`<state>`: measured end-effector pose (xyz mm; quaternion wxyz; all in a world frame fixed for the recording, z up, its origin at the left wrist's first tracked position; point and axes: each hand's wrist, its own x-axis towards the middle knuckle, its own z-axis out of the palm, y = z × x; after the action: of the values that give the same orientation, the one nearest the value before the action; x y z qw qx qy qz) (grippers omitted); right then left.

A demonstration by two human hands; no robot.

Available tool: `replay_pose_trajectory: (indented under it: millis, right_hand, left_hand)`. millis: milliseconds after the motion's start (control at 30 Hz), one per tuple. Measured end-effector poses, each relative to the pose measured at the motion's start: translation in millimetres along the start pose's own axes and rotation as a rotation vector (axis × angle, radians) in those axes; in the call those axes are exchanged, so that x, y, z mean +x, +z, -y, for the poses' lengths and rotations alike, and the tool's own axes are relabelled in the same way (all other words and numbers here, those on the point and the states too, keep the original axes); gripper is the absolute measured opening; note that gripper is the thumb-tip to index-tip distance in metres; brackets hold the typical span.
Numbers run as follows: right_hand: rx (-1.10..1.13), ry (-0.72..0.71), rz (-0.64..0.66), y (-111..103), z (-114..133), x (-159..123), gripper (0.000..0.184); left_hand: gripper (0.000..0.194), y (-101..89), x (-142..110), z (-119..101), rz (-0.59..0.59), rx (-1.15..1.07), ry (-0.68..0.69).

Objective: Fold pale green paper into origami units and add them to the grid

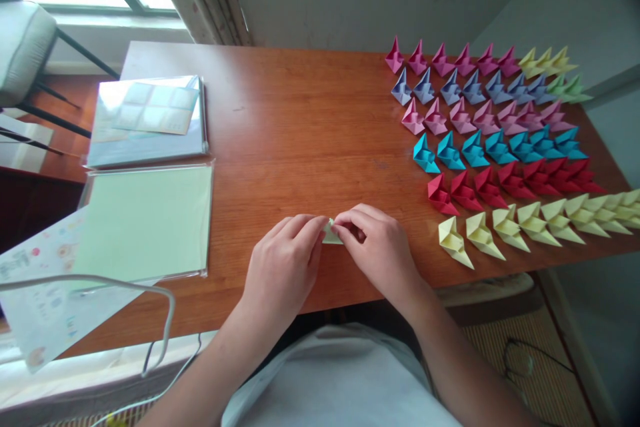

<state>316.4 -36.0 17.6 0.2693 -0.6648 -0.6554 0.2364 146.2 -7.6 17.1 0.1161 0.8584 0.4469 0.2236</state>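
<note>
Near the table's front edge, a small piece of pale green folded paper (331, 235) is pinched between my two hands. My left hand (287, 257) closes on its left side with thumb and fingertips. From the other side, my right hand (380, 247) pinches the paper's upper right part. Fingers cover much of the paper, so its full shape is hidden. Right of my right hand stand rows of folded paper pieces with pointed tips: pale yellow (453, 240), red (440, 193), turquoise (425, 155), pink (413, 119), lavender (402, 88) and magenta (395, 57).
At the left lie a pack of light green paper sheets (145, 227) and a plastic-wrapped stack (150, 143) with a card (155, 109) on top. A printed sheet (45, 280) sticks out beneath the green pack. A grey cable (167, 307) crosses the lower left. A chair (25, 47) stands beyond the wooden table (300, 127).
</note>
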Motion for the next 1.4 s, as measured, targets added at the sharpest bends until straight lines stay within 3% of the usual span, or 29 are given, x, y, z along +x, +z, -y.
replay_pose_trajectory:
  millis: [567, 1400]
  right_hand:
    - [0.013, -0.058, -0.018, 2, -4, 0, 0.011]
    - [-0.058, -0.089, 0.173, -14, -5, 23, 0.01]
  left_hand:
    - [0.015, 2.4, -2, 0, -0.016, -0.066, -0.014]
    - [0.016, 1.3, 2, -2, 0.01, -0.101, -0.06]
